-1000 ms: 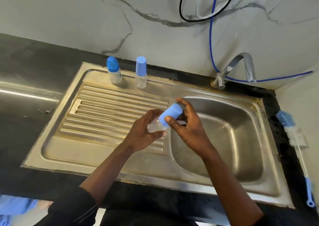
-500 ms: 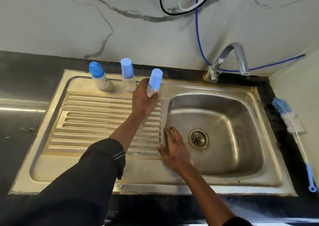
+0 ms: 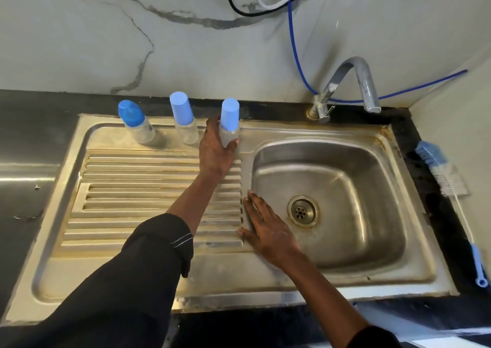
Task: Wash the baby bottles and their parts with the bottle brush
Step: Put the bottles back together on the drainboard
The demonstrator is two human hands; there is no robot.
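Three clear baby bottles with blue caps stand in a row along the back rim of the steel sink. My left hand (image 3: 215, 153) grips the rightmost bottle (image 3: 229, 123) around its body, upright on the rim. The middle bottle (image 3: 184, 119) and the left bottle (image 3: 136, 122), which has a rounder darker-blue cap, stand free. My right hand (image 3: 267, 227) rests flat with straight fingers on the ridge between the drainboard and the basin. The bottle brush (image 3: 449, 188), blue and white bristles with a blue handle end, lies on the dark counter at the far right.
The basin (image 3: 372, 177) with its drain (image 3: 303, 211) holds nothing. The ribbed drainboard (image 3: 132, 196) fills the left side. A bent tap (image 3: 358, 82) stands at the back right, no water running. Blue, black and white hoses hang on the marble wall.
A second ago both hands held the capped bottle over the sink's middle. My left hand carried it to the back rim beside the other two, and my right hand dropped flat onto the basin's edge.
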